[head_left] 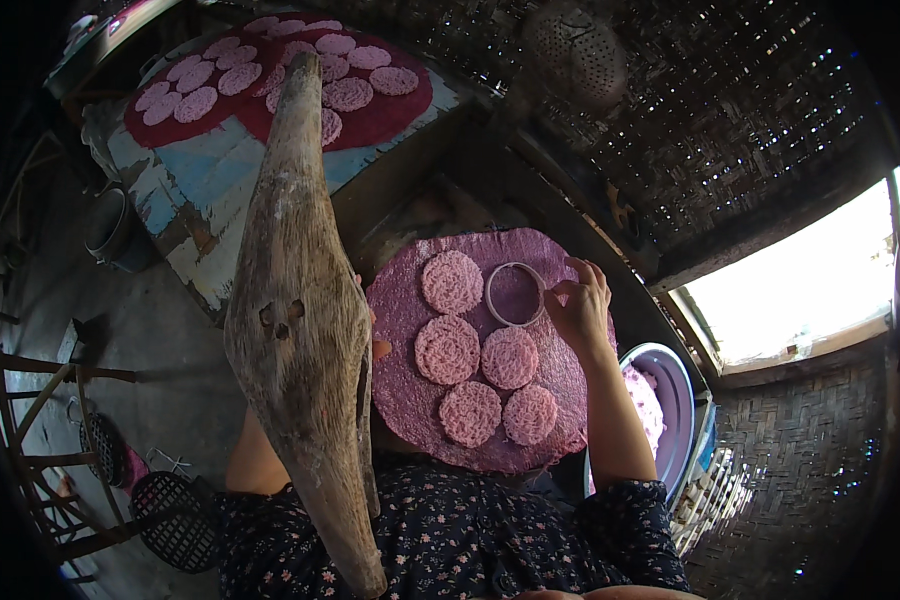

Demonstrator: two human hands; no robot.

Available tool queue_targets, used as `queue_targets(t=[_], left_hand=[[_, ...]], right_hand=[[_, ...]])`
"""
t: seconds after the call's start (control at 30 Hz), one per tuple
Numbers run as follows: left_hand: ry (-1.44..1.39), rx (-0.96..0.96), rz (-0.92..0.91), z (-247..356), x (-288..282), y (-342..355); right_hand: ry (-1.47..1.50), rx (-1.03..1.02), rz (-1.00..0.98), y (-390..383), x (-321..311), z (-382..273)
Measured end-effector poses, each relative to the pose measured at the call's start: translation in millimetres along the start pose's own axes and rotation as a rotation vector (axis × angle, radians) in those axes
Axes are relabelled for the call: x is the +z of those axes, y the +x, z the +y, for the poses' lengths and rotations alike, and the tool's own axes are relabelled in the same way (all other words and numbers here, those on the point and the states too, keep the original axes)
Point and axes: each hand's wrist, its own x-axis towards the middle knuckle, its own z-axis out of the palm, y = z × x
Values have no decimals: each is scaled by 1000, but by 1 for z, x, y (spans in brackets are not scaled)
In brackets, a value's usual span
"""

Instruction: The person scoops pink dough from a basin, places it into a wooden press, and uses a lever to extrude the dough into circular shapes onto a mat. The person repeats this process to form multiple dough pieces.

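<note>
A pink round mat bears several lacy pink discs. At its upper right, my right hand has thumb and fingers closed on the rim of a thin pale ring lying on the mat. A long weathered wooden piece, wide in the middle with a hole in it, rises from my front over the left side. My left hand is mostly hidden behind it, only fingertips showing by the mat's left edge; whether they grip anything cannot be told.
A worn board at back left bears red mats with pink discs. A bucket, cane frames and black perforated plastic items sit at left. A basin of pink material is at right, beside woven walls and a bright opening.
</note>
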Motion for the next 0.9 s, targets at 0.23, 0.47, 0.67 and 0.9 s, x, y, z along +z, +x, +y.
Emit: queue_targets(t=[0.23, 0.47, 0.67, 0.9], left_hand=[[-7, 8, -5, -3, 6, 5], [54, 107, 9, 15, 22, 26], [731, 549, -27, 35, 78, 64], [-699, 393, -738, 58, 115, 155]], right_hand=[[17, -24, 38, -3, 4, -1], [115, 22, 40, -6, -23, -16], [1600, 204, -671, -47, -64, -76], [1538, 243, -777, -47, -108, -46]])
